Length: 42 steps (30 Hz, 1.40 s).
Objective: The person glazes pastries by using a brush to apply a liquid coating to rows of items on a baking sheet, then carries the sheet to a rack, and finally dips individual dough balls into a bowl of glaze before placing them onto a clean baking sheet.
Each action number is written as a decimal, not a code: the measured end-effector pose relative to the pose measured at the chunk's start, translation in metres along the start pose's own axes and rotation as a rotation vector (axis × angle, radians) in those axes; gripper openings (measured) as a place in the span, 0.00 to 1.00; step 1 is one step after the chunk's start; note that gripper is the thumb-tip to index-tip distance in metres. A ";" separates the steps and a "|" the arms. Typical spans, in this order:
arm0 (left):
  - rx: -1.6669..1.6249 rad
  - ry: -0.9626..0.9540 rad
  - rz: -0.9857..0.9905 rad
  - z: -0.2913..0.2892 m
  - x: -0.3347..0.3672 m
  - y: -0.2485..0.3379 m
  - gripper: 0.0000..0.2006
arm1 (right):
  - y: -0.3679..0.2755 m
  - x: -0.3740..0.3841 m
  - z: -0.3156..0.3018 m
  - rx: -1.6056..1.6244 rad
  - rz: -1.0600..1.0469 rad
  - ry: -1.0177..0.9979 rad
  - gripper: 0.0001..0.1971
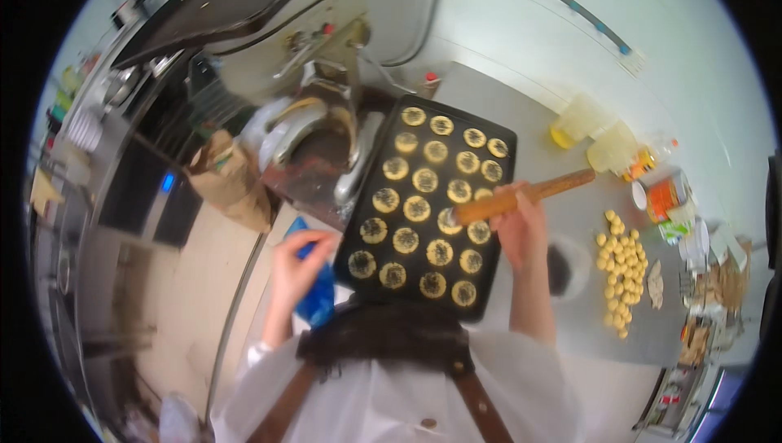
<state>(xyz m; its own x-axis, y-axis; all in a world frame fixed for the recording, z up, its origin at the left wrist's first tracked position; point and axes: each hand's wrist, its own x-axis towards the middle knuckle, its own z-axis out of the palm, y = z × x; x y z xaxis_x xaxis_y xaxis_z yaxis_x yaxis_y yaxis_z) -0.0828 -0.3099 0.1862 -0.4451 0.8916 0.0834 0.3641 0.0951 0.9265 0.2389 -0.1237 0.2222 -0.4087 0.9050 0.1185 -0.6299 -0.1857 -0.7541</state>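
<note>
A dark baking tray [366, 280] holds rows of pale yellow dough rounds, each topped with dark seeds. My right hand [521, 227] grips a wooden rolling pin [489, 207] over the tray's right side. The pin's thick end sits low over one round; contact with the dough cannot be made out. At the tray's left edge, my left hand [297, 272] has its fingers curled together. A shiny blue plastic-looking item [318, 300] lies beneath and beside that hand. Whether the fingers grip it is unclear.
Many small yellow dough balls [621, 276] lie on the steel table [586, 321] at right. A blurred bowl with dark contents [562, 270] stands by my right forearm. Yellow-filled containers [611, 147] line the wall. A metal mixer [318, 129] and brown paper bag [232, 182] stand left.
</note>
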 end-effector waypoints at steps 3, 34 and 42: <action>-0.142 -0.100 0.140 0.027 0.000 0.052 0.20 | 0.029 -0.006 0.029 0.041 0.046 -0.065 0.13; -0.449 0.337 -0.081 -0.051 -0.027 0.050 0.05 | 0.124 -0.001 0.151 -0.498 -0.790 -0.302 0.16; -0.196 0.635 -0.262 -0.233 0.048 -0.107 0.10 | 0.125 0.014 0.110 -0.650 -0.619 -0.037 0.18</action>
<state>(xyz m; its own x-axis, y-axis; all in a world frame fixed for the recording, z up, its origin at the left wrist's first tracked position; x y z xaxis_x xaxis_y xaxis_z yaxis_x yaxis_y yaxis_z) -0.3338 -0.3805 0.1770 -0.9100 0.4145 -0.0092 0.0522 0.1365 0.9893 0.0816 -0.1767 0.2004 -0.1481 0.7557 0.6379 -0.2509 0.5952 -0.7634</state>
